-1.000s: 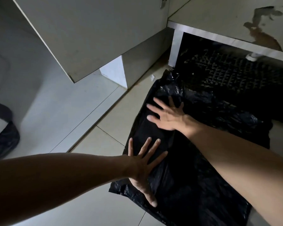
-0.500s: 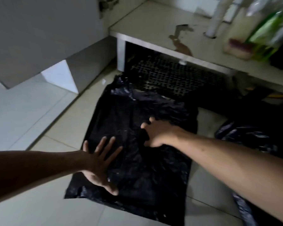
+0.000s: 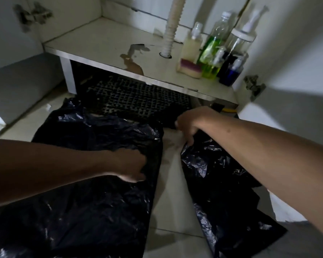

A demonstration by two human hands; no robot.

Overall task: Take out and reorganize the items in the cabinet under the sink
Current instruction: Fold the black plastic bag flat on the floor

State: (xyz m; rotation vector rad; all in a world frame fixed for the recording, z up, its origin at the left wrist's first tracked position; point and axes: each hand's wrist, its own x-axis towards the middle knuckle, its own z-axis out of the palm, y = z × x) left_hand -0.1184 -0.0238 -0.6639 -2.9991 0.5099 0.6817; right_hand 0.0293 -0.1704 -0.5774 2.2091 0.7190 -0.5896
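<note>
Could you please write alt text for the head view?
A person's left hand presses on a black plastic bag spread on the floor, while the right hand reaches a second black bag. Behind, bottles and a sponge stand on the cabinet shelf.

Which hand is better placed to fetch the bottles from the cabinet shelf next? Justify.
Probably the right hand: it lies nearer the bottles at the shelf's right end, touching the right bag's edge. The left hand rests on the left bag, farther away.
</note>
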